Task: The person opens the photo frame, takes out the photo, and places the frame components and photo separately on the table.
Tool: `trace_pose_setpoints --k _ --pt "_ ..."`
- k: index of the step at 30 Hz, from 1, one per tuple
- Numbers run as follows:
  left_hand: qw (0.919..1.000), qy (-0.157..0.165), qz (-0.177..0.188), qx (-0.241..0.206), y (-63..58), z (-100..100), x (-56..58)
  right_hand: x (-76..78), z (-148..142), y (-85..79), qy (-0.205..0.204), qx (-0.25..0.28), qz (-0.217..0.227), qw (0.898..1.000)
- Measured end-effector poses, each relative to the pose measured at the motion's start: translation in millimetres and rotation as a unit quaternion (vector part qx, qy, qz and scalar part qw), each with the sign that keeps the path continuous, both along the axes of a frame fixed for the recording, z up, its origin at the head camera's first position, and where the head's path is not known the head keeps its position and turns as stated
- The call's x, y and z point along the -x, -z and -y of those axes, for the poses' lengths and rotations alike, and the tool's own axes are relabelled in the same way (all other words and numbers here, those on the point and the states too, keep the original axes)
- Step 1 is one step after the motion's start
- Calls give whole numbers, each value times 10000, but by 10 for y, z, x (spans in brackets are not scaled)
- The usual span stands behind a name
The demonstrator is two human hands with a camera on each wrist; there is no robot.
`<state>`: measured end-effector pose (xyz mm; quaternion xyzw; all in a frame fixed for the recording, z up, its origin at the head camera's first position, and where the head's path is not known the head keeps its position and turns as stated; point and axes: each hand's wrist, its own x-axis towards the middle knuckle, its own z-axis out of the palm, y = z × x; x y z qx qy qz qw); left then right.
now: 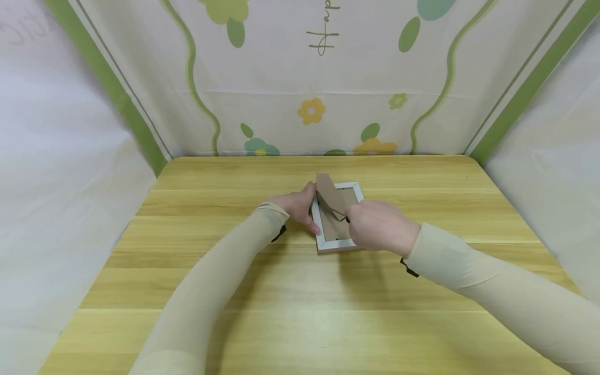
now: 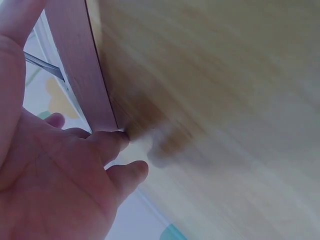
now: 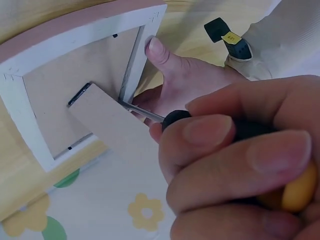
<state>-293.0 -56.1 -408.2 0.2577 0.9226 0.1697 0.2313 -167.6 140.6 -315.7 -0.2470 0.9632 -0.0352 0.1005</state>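
Screwdriver vs. the back of a picture frame

Closest in you've got two cream sleeves reaching over a wood-grain tabletop. Right hand has its fingers clenched around the yellow-and-black handle, and the shaft runs to the inside edge of the frame's left border. Frame's lying back-side up in the far half of the table, with its easel stand tilted up off the backing board. Couple of little black tabs show along the rim. Left hand grips the left edge, thumb down on the white border.

Looks like the tab-prying stage to me, though the tip's exact contact is too small to make out. If so, next move wants gentle leverage, a firm left hand, and fingertips kept out of the slip path, since they're right by the shaft.

Way back, a flowered cloth hangs behind the table.
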Motion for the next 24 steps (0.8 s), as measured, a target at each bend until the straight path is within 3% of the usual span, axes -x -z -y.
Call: trace_pose_setpoints --k 8,11,18,24 --pt "10000 55 45 -41 -20 14 -26 -24 59 -42 -316 -351 -296 9984" --pt "9999 105 31 18 -40 13 -41 -7 61 -64 -288 -393 -178 9987" --pt "9990 240 5 369 -57 -2 -27 107 15 -139 173 -176 588 9980" --pt "9977 245 -61 631 -55 -8 5 156 29 -178 -61 -274 395 9988"
